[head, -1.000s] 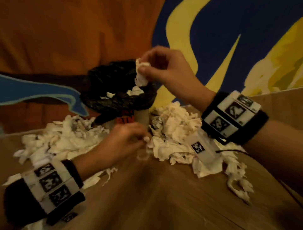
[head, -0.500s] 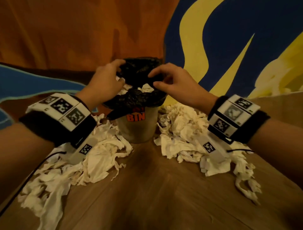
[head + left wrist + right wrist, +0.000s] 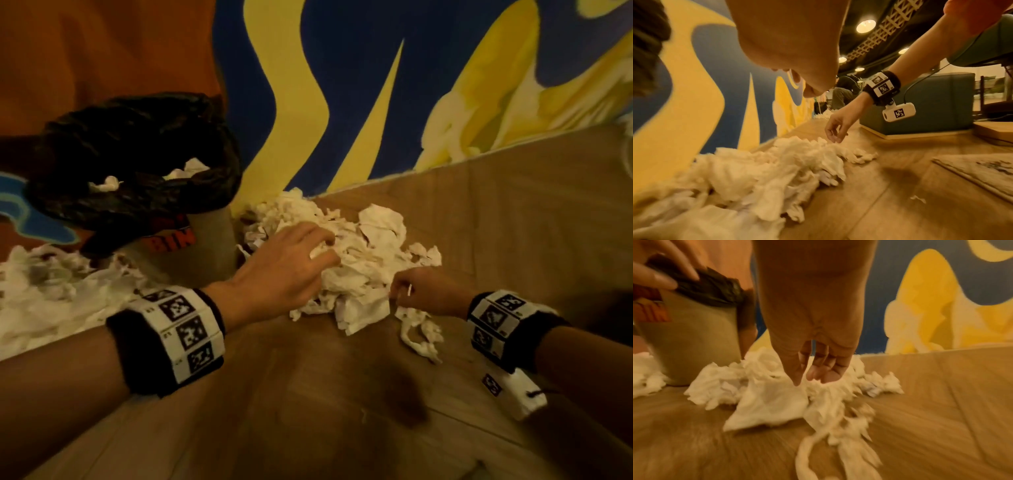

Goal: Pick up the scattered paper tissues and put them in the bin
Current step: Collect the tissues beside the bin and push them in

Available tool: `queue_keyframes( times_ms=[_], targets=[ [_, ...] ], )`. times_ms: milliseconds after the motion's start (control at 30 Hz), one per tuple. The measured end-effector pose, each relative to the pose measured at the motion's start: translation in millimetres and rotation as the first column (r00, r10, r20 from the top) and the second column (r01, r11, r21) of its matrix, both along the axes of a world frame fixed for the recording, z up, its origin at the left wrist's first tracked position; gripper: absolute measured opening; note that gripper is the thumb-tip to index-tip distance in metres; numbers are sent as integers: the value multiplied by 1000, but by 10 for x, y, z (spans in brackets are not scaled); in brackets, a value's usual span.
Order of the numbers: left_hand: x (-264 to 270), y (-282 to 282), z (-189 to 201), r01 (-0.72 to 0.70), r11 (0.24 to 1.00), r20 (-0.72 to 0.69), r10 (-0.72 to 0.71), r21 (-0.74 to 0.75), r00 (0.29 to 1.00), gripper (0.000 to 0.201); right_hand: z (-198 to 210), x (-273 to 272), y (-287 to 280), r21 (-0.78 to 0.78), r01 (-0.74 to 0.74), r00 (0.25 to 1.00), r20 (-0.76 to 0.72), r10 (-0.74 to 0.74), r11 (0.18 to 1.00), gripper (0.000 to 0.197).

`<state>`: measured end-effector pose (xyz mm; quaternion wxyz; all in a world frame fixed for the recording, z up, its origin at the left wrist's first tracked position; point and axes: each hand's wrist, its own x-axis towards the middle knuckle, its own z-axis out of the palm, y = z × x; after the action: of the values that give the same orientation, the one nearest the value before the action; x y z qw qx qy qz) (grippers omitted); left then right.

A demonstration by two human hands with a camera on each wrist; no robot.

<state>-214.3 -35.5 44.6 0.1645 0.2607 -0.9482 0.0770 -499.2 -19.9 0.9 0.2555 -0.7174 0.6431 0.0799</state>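
The bin (image 3: 209,250), lined with a black bag (image 3: 137,147), stands at the left and holds a few tissues (image 3: 191,168). A heap of crumpled white tissues (image 3: 370,246) lies on the wooden floor just right of it. My left hand (image 3: 327,248) reaches over this heap, fingers spread and lightly bent on its top, gripping nothing in the left wrist view (image 3: 807,87). My right hand (image 3: 399,291) hangs at the heap's near right edge. Its loosely curled fingertips (image 3: 796,381) touch a tissue (image 3: 772,402). A second heap (image 3: 51,291) lies left of the bin.
A painted wall (image 3: 376,102) runs close behind the bin and the heaps. A green upholstered bench (image 3: 920,105) and a flat mat (image 3: 982,172) sit off to the right. A twisted tissue strip (image 3: 421,339) trails toward me, with bare wooden floor (image 3: 308,411) in front.
Both hands have left the bin's rim and dropped to the heap right of the bin. The tissue my right hand held a second ago is gone from it.
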Motion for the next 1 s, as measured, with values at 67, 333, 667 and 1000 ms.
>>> queue_keyframes(
  times_ms=[67,333,667,1000],
  targets=[
    [-168,48,-195,90,970,21,-97,227,995,27,-101,-153,140,-4,4,993,-114,-4,1000,11],
    [-678,153,-745,-68,873,411,-158,483,898,45,-501,-212,626,88,95,993,-82,-88,992,50],
    [-723,217,-887,-57,803,384,-219,593,897,28,-190,27,526,248,-49,998,61,35,968,24],
    [-237,131,-516,-65,788,27,61,613,998,15,800,518,68,132,-169,869,487,84,977,10]
  ],
)
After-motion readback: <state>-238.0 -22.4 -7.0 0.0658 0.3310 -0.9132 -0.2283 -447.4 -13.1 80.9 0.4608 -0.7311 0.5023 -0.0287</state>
